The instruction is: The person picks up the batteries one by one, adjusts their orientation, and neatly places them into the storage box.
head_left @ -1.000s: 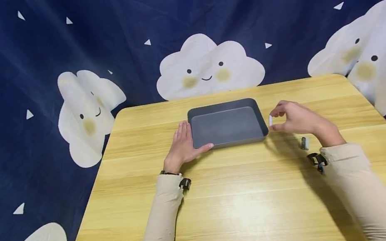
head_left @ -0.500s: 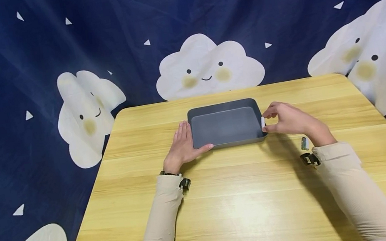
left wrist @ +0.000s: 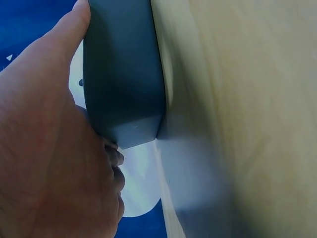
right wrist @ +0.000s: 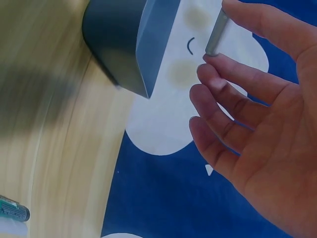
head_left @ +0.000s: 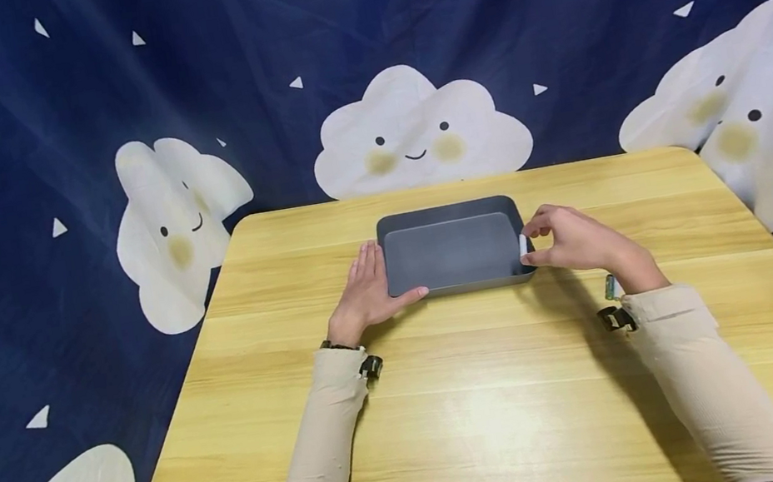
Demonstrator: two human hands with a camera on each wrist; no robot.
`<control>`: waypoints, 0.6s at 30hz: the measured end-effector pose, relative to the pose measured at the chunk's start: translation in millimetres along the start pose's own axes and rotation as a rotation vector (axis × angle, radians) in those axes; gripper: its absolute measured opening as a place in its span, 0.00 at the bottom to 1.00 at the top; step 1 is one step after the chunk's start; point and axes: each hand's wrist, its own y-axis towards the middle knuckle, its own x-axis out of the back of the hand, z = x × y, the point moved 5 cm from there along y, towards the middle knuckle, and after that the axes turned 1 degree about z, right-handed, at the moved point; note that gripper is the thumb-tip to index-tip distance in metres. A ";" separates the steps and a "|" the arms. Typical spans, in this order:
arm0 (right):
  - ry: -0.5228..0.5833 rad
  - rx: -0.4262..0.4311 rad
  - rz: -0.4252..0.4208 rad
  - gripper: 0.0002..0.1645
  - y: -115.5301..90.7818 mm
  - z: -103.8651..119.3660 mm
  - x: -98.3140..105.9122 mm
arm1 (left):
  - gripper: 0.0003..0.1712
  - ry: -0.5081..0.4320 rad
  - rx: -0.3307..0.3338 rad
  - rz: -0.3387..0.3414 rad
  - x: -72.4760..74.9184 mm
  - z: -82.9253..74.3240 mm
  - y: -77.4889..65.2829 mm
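Note:
A dark grey rectangular tray lies on the table. Along its left side my left hand rests with straight fingers, the thumb stretched along the front wall; the left wrist view shows this hand against the tray's outer corner. Thumb and index finger of my right hand pinch a short white stick by its two ends, over the tray's right rim. Up close, the stick looks slim and greyish-white; the other fingers are loosely bent below it. Inside the tray nothing shows.
Beside my right wrist a small green cylinder lies on the wooden table, a white piece next to it. A dark blue curtain with cloud prints hangs behind the table's far edge.
My right hand has moved left with the white stick, from just outside the tray to over its right rim. The left hand and the tray have stayed put.

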 end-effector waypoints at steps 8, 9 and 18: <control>0.025 0.002 0.000 0.28 2.3 2.2 -4.1 | 0.75 0.000 0.011 0.020 -4.1 3.7 4.1; 0.029 0.003 0.003 0.28 2.6 2.0 -5.2 | 0.75 0.003 0.015 0.025 -5.1 4.5 5.2; 0.032 0.023 0.037 0.26 3.5 -2.1 -14.2 | 0.74 -0.011 0.003 0.013 -1.0 0.1 0.4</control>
